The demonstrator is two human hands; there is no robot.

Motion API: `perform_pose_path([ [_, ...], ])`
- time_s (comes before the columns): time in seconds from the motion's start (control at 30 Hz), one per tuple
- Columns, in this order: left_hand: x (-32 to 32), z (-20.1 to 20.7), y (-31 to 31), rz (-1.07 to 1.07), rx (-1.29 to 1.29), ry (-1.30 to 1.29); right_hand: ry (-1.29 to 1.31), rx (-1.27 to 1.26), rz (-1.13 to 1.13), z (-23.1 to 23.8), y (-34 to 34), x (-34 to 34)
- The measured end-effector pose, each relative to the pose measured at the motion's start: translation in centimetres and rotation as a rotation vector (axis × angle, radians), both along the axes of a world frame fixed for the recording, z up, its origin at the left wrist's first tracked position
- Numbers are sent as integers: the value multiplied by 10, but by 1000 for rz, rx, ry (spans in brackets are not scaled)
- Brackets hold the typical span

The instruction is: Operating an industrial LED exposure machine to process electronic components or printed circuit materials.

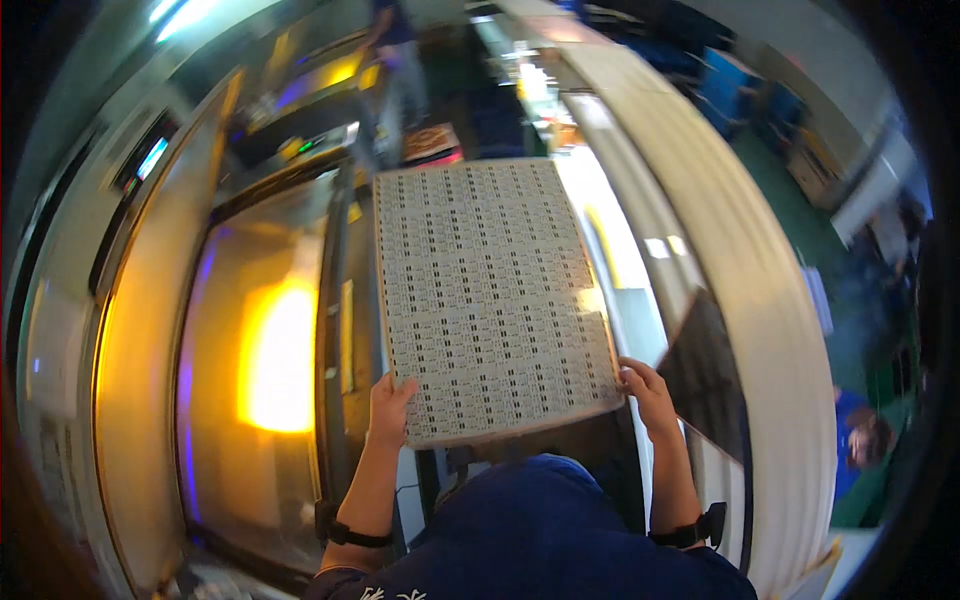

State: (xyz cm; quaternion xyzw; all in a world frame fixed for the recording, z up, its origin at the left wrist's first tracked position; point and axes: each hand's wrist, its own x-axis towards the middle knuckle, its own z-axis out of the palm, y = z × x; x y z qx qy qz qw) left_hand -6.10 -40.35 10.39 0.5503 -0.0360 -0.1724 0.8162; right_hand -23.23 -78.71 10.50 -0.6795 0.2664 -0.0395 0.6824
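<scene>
Patterned Panel [495,300] Held by Its Near Corners

At my left, a yellow-lit window [275,360] is glowing inside a dark frame. Next, my left hand [390,408] is gripping the panel by its near left corner, thumb lying on the top face; the other fingers are going out of sight, so I cannot tell how they are curling. The panel is hanging in front of my torso, its far end reaching away; I am probably holding just the margins to leave the pattern mostly uncovered. Beyond its right edge, a bright strip [605,230] is shining. My right hand [650,392] is pinching the near right corner, the wide spacing likely balancing the sheet against twisting. Farther right, a long beige ridged surface [720,200] is running past my arm.
</scene>
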Motion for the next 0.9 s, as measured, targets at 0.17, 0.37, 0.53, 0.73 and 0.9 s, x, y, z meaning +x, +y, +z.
perform_pose_path([
  [0.17,-36,-24,76,481,107,-22,-31,-5,464,-39,33,72],
  [0.37,-95,-54,163,1095,180,92,-36,-196,1082,-39,97,144],
  [0.53,-149,-73,215,1345,339,297,-19,-369,1375,-63,144,181],
  [0.73,-170,-76,260,1270,584,416,-93,-429,1525,-69,212,217],
  [0.9,-130,-87,260,734,1807,628,-224,-513,1629,-40,277,225],
])
